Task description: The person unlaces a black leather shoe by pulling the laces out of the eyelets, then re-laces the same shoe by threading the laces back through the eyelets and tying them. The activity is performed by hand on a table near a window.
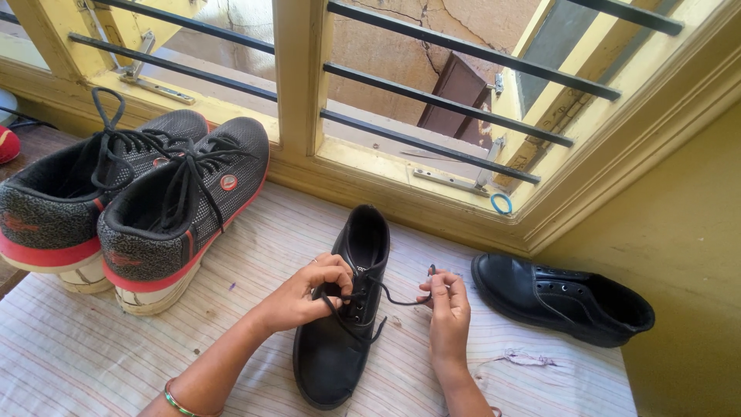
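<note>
Head view looks down on a black shoe (340, 340) lying toe toward the person on a striped cloth (93, 347) by the window (301, 93). Left hand (312, 297) is pinched closed on the lace (386, 295) over the eyelets; right hand (448, 309) grips the lace's free end, drawn out to the side. Its mate (563, 297) (unlaced) sits well apart at right. Two grey-and-red sneakers (131, 201) stand side by side at left, touching.
</note>
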